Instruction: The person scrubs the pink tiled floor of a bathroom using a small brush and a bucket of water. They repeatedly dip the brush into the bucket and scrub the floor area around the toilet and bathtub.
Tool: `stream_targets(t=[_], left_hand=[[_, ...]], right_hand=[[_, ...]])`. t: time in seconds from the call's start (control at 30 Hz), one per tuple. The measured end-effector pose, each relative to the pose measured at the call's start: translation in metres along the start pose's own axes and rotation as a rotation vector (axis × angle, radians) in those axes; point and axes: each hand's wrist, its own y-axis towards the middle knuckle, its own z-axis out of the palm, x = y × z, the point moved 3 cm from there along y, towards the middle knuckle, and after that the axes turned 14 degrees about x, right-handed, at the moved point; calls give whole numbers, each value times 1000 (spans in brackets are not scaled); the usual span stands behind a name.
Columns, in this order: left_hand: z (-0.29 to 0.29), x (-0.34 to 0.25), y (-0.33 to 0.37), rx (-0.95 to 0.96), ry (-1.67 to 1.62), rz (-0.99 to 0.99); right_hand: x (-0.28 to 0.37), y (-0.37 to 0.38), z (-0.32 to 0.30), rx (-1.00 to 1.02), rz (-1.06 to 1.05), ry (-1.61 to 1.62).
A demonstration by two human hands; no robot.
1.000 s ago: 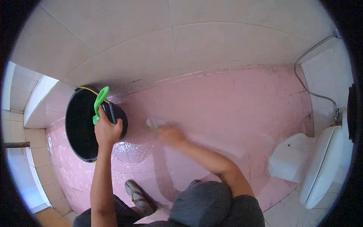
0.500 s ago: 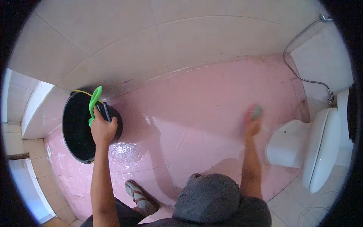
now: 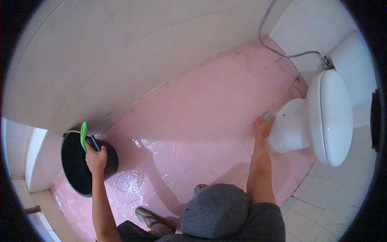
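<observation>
My left hand (image 3: 96, 161) is curled closed around a smooth green handle (image 3: 83, 135) at the rim of a round black bucket (image 3: 111, 159). My right hand (image 3: 264, 128) is closed on a small pink-and-pale-green scrubber (image 3: 267, 117), detail too small to read, beside the toilet's (image 3: 290, 125) glossy, rounded white base. Pink tiled floor (image 3: 193, 121), shiny near the bucket. Thin, bending metallic hose (image 3: 296, 55) beyond.
</observation>
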Motion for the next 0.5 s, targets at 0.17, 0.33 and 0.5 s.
stream_targets(t=[0.17,0.33,0.5], left_hand=[[0,16,5,-24,30,-28],[1,14,2,9,7,-4],[-6,13,0,-3,9,-11]], right_hand=[[129,-165,29,614,-568,-61],[146,-282,38,1051,-1253,99],[118,-41,55,267,-290,101]])
